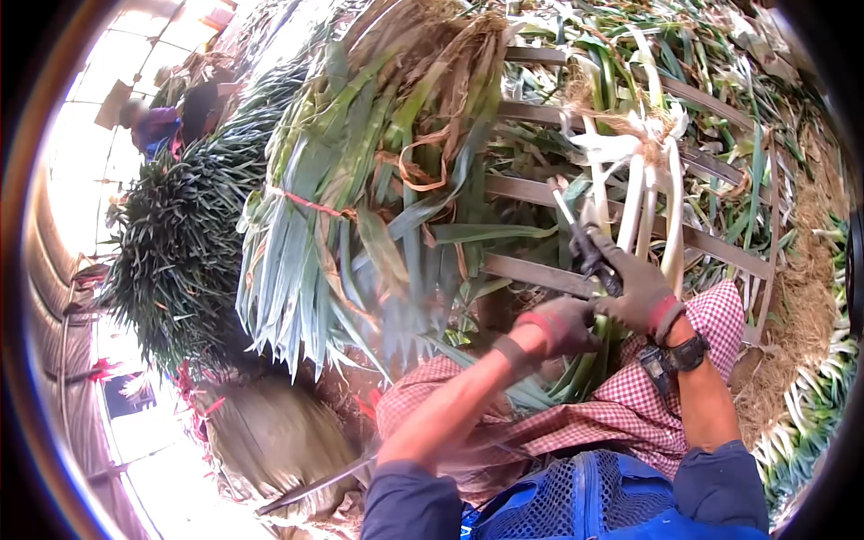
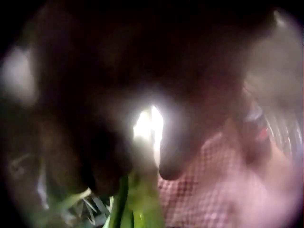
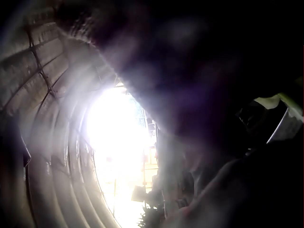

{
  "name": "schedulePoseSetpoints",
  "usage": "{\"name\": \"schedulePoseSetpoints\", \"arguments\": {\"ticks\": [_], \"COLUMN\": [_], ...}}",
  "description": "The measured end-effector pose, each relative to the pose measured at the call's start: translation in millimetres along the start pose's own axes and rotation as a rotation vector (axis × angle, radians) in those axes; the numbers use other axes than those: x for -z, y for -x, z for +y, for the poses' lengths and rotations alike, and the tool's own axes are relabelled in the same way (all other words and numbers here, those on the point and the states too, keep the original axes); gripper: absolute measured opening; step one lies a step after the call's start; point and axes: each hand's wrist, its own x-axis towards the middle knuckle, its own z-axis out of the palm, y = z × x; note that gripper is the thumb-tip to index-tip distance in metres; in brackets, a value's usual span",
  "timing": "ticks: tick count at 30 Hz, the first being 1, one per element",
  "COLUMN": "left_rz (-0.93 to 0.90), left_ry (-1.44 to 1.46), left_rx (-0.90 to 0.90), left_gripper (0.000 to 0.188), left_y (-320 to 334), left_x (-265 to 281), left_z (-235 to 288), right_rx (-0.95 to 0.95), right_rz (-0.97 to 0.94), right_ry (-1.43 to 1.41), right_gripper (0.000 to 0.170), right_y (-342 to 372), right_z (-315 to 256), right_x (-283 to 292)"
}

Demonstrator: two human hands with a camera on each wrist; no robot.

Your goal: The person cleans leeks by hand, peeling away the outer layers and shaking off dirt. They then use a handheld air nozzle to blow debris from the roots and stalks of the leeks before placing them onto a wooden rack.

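Both hands wear dark gloves with red cuffs and meet over the checkered cloth on the lap. My right hand (image 1: 637, 286) grips a dark-handled tool (image 1: 594, 261), whose slim pale end points up and away; its exact kind I cannot tell. Close beside it, my left hand (image 1: 562, 326) curls round green onion stalks (image 2: 142, 202), which run down between its fingers in the left wrist view. Beyond the right hand, long green onions (image 1: 650, 202) with thick white stems and dry roots lean over a slatted wooden rack (image 1: 531, 191). Dark blur fills much of both wrist views.
A large bundle of green onions (image 1: 360, 207), tied with red string, hangs over the rack's left side. Behind it stands a taller dark green pile (image 1: 193, 243). Loose leaves (image 1: 720, 81) litter the back, and more onions (image 1: 810, 405) line the right. Another person (image 1: 160, 126) is far left.
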Motion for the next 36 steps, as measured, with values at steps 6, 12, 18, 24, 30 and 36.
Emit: {"name": "schedulePoseSetpoints", "arguments": {"ticks": [6,12,18,24,30,36], "left_rz": [1.006,0.830,0.776,0.809,0.887,1.115], "left_ry": [-0.397,-0.602,-0.637,-0.814,-0.544,-0.460], "left_rx": [0.330,0.898,0.862,0.806,0.836,0.664], "left_gripper": [0.047,0.096,0.095,0.067,0.026,0.041], "left_y": [60.1,102.9,93.2,89.8,88.8,98.2], "left_x": [147.3,162.6,173.4,159.1,178.0,140.3], "left_z": [-93.0,-159.7,-139.3,-171.4,-166.4,-150.1], "right_rx": [-0.020,0.035,-0.019,0.063,0.040,0.176], "right_rz": [0.036,-0.004,-0.222,-0.108,-0.128,-0.067], "right_ry": [-0.122,-0.058,-0.076,-0.091,-0.087,-0.105], "right_gripper": [0.104,0.103,0.101,0.099,0.107,0.108], "right_y": [3.7,-3.1,-1.1,-3.5,5.5,6.2], "right_z": [9.4,7.5,-26.3,-19.6,-4.2,2.0], "right_x": [-8.3,-30.7,-28.1,-36.2,-37.9,-50.1]}}
